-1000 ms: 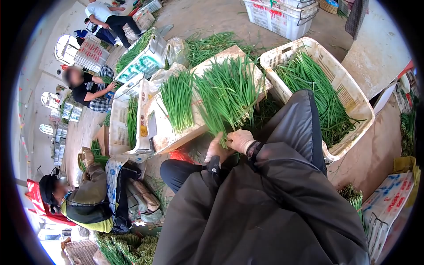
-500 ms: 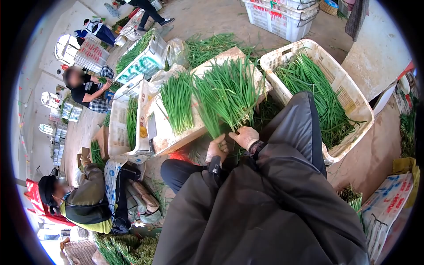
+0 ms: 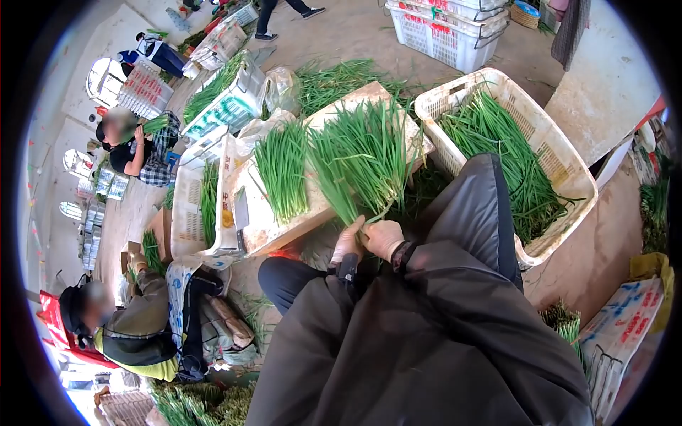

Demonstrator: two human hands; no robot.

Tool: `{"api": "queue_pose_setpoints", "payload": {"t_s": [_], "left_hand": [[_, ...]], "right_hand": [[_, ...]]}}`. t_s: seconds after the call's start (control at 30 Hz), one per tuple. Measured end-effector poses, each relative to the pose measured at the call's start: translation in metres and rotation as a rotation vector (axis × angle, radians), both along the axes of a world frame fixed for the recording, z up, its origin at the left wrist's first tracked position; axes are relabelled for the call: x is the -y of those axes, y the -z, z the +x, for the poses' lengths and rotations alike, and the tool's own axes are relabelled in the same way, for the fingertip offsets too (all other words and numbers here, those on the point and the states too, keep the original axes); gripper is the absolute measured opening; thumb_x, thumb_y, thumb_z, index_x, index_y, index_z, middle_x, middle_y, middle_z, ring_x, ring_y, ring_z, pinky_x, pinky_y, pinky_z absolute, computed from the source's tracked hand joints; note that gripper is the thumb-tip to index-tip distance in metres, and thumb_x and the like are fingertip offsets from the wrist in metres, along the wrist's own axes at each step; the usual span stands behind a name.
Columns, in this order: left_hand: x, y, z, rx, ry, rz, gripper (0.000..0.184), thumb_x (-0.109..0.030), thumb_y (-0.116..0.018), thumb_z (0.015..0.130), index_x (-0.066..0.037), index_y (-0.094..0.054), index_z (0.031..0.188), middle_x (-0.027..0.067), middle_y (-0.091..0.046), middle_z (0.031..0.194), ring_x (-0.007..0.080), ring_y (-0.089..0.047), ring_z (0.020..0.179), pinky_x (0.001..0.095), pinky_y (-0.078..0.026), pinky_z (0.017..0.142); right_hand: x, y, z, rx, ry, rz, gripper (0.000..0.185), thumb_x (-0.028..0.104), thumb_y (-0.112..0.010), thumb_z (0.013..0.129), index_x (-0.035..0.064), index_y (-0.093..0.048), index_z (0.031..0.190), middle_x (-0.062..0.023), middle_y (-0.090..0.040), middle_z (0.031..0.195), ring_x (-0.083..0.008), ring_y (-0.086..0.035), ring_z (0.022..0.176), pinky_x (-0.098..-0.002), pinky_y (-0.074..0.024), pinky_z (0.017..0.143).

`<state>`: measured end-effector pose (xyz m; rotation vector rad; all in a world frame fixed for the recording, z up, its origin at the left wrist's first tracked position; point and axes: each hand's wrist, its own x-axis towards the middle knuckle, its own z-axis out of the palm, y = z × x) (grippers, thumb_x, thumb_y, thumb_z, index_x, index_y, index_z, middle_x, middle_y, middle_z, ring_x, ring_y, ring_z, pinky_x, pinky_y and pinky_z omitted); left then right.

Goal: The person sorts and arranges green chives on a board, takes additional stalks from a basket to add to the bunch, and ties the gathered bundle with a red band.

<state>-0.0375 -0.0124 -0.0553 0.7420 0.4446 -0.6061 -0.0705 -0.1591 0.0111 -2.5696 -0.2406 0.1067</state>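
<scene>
My left hand [image 3: 347,243] is closed round the lower ends of a thin bunch of garlic chives [image 3: 337,195], whose leaves reach up over the board. My right hand [image 3: 383,238] is pressed up beside it, fingers closed at the same stalk ends, with a loose blade sticking out above. Just beyond lies a wide pile of garlic chives [image 3: 373,153] on the wooden board [image 3: 316,216]. Left of that rests a neat sheaf [image 3: 280,170]. A knife with a broad blade [image 3: 242,207] lies at the board's left edge.
To the right stands a white crate [image 3: 579,195] full of garlic chives [image 3: 508,153]. More crates [image 3: 190,213] stand left of the board. Loose chives [image 3: 337,84] lie on the floor behind it. Two people sit at the left; another walks at the back.
My right hand has moved in against my left hand at the stalk ends. The seated person at upper left has raised a hand with greens, and the walking person has stepped right.
</scene>
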Motion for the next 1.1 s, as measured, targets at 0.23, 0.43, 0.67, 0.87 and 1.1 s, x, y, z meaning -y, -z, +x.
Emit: {"api": "queue_pose_setpoints", "payload": {"t_s": [0.23, 0.43, 0.67, 0.87, 1.1], "left_hand": [[-0.009, -0.016, -0.003, 0.051, 0.036, 0.033, 0.021, -0.027, -0.063, 0.103, -0.007, -0.064, 0.11, 0.0081, -0.071, 0.097, 0.0268, -0.068, 0.091, 0.0393, -0.054, 0.086], [-0.008, -0.039, -0.012, 0.114, 0.125, -0.017, 0.026, -0.033, -0.057, 0.106, -0.009, -0.066, 0.104, 0.0015, -0.071, 0.089, 0.0202, -0.067, 0.079, 0.033, -0.053, 0.077], [-0.002, -0.064, -0.016, 0.028, -0.042, 0.059, 0.026, -0.03, -0.057, 0.103, -0.007, -0.065, 0.115, 0.0031, -0.07, 0.1, 0.0179, -0.065, 0.081, 0.0312, -0.053, 0.076], [-0.021, -0.05, -0.009, -0.008, -0.085, -0.053, 0.016, -0.027, -0.063, 0.101, -0.012, -0.06, 0.095, -0.0046, -0.05, 0.068, 0.0114, -0.045, 0.055, 0.0255, -0.038, 0.054], [-0.033, -0.056, -0.022, -0.025, -0.074, -0.137, 0.025, -0.032, -0.062, 0.105, -0.016, -0.055, 0.087, -0.0075, -0.034, 0.058, 0.0091, -0.03, 0.047, 0.0273, -0.027, 0.047]], "right_hand": [[0.025, -0.01, 0.012, -0.333, -0.142, 0.445, 0.037, 0.04, -0.067, 0.089, 0.0042, -0.076, 0.088, -0.0131, -0.073, 0.074, -0.0272, -0.072, 0.067, -0.0403, -0.0567, 0.065], [0.019, 0.022, 0.023, -0.44, 0.096, 1.053, 0.027, 0.027, -0.071, 0.097, 0.0006, -0.072, 0.092, -0.0052, -0.071, 0.076, -0.0139, -0.067, 0.068, -0.0275, -0.0533, 0.065], [0.011, -0.014, 0.013, 0.29, -0.081, 0.529, 0.019, 0.024, -0.069, 0.097, 0.0055, -0.073, 0.101, -0.011, -0.073, 0.083, -0.0254, -0.072, 0.075, -0.0335, -0.0566, 0.071], [0.032, -0.051, 0.022, -0.124, -0.394, -0.068, 0.029, 0.031, -0.071, 0.087, 0.0049, -0.076, 0.099, -0.0163, -0.074, 0.087, -0.0373, -0.073, 0.085, -0.0469, -0.0577, 0.078], [0.047, -0.033, 0.032, -0.313, -0.149, -0.183, 0.032, 0.034, -0.062, 0.092, 0.0075, -0.077, 0.1, -0.019, -0.075, 0.106, -0.0367, -0.072, 0.102, -0.0472, -0.0573, 0.087]]}}
